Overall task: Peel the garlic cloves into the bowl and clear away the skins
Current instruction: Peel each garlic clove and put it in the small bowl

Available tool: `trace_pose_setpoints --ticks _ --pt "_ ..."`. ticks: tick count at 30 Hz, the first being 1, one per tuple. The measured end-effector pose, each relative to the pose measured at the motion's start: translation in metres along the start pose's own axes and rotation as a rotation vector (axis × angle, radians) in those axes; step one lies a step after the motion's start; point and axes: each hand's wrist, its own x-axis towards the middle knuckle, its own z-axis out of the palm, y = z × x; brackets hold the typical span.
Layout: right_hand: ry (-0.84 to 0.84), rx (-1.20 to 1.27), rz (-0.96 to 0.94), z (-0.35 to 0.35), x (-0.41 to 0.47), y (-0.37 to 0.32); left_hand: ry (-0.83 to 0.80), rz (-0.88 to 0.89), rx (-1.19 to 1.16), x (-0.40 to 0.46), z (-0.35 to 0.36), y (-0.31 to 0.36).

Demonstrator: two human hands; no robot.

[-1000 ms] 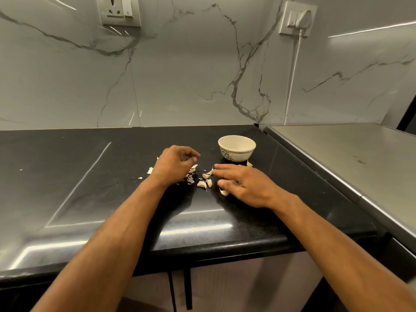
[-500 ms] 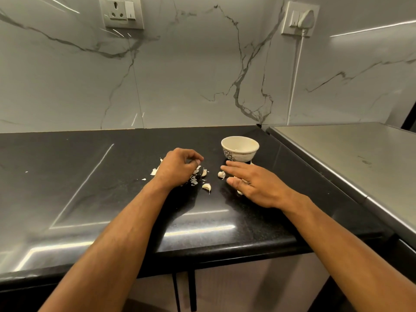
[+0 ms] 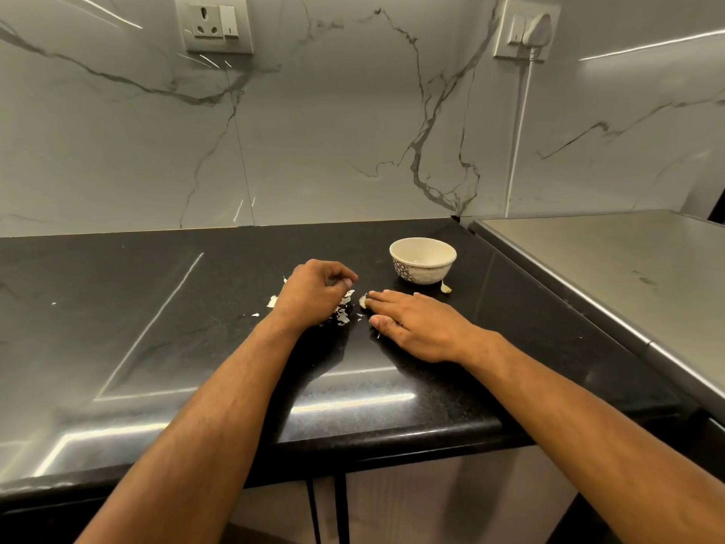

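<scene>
head view: a black worktop (image 3: 157,347) is seen from above, backed by a marbled wall (image 3: 333,131). the left hand (image 3: 314,292) is rested on the worktop with its fingers curled inward and the thumb tucked against them; whether anything is pinched there cannot be told. skins (image 3: 343,314) are scattered just under and beside this hand, with more flakes (image 3: 272,301) at its left side. the right hand (image 3: 416,321) is laid flat, palm down, its fingers straight and close together, pointed left toward the other hand. a clove (image 3: 363,302) is touched by the tip of its uppermost finger; the clove is too small for its long axis to be judged. the bowl (image 3: 423,260) is stood upright behind the right hand, apart from it, its opening faced up, and its contents cannot be made out. another clove-like piece (image 3: 445,288) is lain just beside the bowl's base, at the front right, with its narrow tip pointed up toward the bowl. a steel surface (image 3: 608,268) is adjoined at the right. two sockets (image 3: 214,25) are mounted on the wall, and a plug (image 3: 539,27) is fitted in the right one.
</scene>
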Motion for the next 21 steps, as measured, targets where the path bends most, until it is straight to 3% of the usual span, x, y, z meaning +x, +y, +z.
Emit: trace_pose_setpoints --ticks 10,21 --pt "0.073 0.022 0.092 -0.006 -0.029 0.026 -0.008 0.002 0.000 -0.001 0.002 0.003" --pt "0.100 -0.070 -0.095 -0.014 0.008 -0.012 0.029 -0.001 0.001 0.000 -0.005 -0.001"
